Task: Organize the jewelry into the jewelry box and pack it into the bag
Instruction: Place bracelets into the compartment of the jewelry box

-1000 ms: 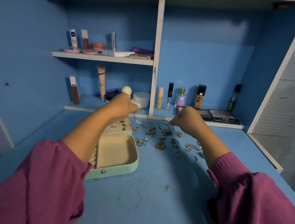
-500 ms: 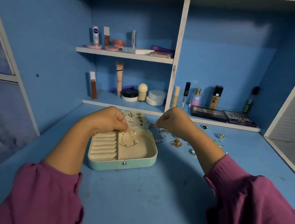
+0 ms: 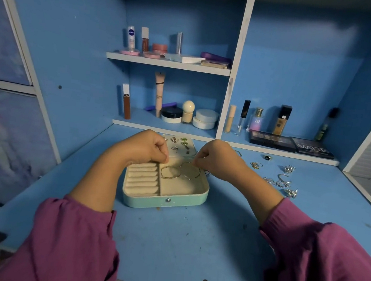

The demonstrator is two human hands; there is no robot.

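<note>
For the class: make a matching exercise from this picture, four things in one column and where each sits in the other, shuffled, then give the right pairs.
Things
1. two bangles
2. earrings
3. dark-stone ring
4. eyeshadow palettes

Places
A. on the low shelf ledge at the right
B. in the open compartment of the jewelry box
C. on the desk, right of the box
D. on the box's raised lid panel

Pairs: 1-B, 2-D, 3-C, 4-A

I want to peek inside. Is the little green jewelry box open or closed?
Open. The jewelry box shows its cream inside, with two bangles lying in it, and its lid lies tipped back holding earrings.
</note>
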